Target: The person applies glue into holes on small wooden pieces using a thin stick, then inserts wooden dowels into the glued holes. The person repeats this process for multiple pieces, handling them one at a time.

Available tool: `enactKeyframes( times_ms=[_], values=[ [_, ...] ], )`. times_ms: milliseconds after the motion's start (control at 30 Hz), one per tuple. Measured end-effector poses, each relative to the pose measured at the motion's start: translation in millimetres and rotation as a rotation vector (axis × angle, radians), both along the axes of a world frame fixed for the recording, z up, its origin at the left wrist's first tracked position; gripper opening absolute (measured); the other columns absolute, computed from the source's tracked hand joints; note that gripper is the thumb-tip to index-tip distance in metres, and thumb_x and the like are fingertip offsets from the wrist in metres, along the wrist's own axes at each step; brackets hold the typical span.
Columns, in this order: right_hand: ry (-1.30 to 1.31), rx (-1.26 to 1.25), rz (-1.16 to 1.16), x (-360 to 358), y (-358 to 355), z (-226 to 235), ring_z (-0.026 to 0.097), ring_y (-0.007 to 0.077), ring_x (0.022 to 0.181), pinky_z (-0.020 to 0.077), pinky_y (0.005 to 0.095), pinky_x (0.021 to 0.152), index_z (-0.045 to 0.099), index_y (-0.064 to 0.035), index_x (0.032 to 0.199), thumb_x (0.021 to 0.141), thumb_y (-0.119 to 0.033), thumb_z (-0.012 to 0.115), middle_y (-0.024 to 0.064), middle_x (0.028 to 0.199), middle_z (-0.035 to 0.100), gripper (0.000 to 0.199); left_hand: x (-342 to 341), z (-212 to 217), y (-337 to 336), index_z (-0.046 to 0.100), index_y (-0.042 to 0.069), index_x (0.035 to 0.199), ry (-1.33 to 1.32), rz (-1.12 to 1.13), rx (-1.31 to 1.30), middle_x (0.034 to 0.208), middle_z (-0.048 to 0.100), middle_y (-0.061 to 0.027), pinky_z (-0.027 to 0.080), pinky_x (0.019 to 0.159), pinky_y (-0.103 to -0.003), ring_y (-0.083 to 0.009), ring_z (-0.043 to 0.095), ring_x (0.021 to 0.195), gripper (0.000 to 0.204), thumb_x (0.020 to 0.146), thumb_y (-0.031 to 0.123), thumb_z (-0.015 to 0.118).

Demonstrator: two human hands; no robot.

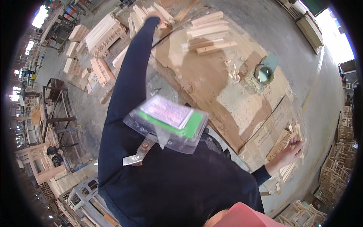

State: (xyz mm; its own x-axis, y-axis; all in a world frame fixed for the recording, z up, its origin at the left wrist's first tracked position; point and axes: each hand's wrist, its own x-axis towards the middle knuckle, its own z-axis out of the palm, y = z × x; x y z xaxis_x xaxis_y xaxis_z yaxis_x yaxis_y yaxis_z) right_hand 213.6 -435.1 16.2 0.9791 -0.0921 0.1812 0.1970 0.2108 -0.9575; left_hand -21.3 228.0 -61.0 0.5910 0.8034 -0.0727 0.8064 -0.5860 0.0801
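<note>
My left arm is stretched far out to the upper left, its hand (162,20) among pale wooden pieces (137,19) at the far end. Its fingers are small and blurred, so their grip cannot be made out. Off to the right, my right hand (286,154) has its fingers curled together around a thin wooden slat (297,128) at the edge of the cardboard-covered surface. More narrow wooden pieces (280,143) lie beside and beneath that hand. Several wooden bars (216,47), some drilled with holes, rest at the far end of the cardboard (200,81).
A round container of whitish liquid (264,74) stands on the cardboard near scattered short dowels (235,72). Stacked wooden blocks (104,34) are at the far left, beside a metal frame stand (58,113). A badge holder (166,123) hangs before my chest. Wooden frames (338,151) pile up at right.
</note>
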Motion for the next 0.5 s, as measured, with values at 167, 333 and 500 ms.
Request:
enactKeyframes(
  times_ms=[167, 333, 500],
  values=[
    [0.194, 0.129, 0.062, 18.4, -46.3, -65.6, 0.061, 0.0162, 0.091, 0.0520, 0.0281, 0.080, 0.058, 0.0049, 0.115, 0.102, -0.023, 0.060, 0.0128, 0.110, 0.065, 0.031, -1.6, -135.9, -124.1, 0.077, 0.009, 0.103, -0.143, -0.358, -0.551, 0.097, 0.076, -0.0120, 0.055, 0.078, -0.038, -0.0247, 0.071, 0.084, 0.031, 0.084, 0.032, 0.067],
    [0.219, 0.153, 0.055, 16.2, -28.5, -55.7, 0.059, 0.0127, 0.083, 0.0508, 0.0266, 0.076, 0.058, 0.0045, 0.118, 0.102, -0.025, 0.061, 0.0110, 0.107, 0.065, 0.034, -25.9, -154.9, -296.0, 0.074, 0.008, 0.110, -0.166, -0.342, -0.633, 0.102, 0.073, -0.0189, 0.055, 0.085, -0.044, -0.0367, 0.069, 0.092, 0.041, 0.079, 0.033, 0.070],
    [0.218, 0.182, 0.185, 40.5, -3.3, -78.0, 0.059, 0.0110, 0.082, 0.0491, 0.0240, 0.073, 0.060, 0.0034, 0.120, 0.100, -0.028, 0.063, 0.0091, 0.105, 0.068, 0.037, -59.3, -159.7, -349.3, 0.069, 0.006, 0.113, -0.358, -0.165, -0.568, 0.097, 0.071, -0.0217, 0.055, 0.083, -0.047, -0.0402, 0.068, 0.094, 0.045, 0.077, 0.033, 0.068]
  ],
)
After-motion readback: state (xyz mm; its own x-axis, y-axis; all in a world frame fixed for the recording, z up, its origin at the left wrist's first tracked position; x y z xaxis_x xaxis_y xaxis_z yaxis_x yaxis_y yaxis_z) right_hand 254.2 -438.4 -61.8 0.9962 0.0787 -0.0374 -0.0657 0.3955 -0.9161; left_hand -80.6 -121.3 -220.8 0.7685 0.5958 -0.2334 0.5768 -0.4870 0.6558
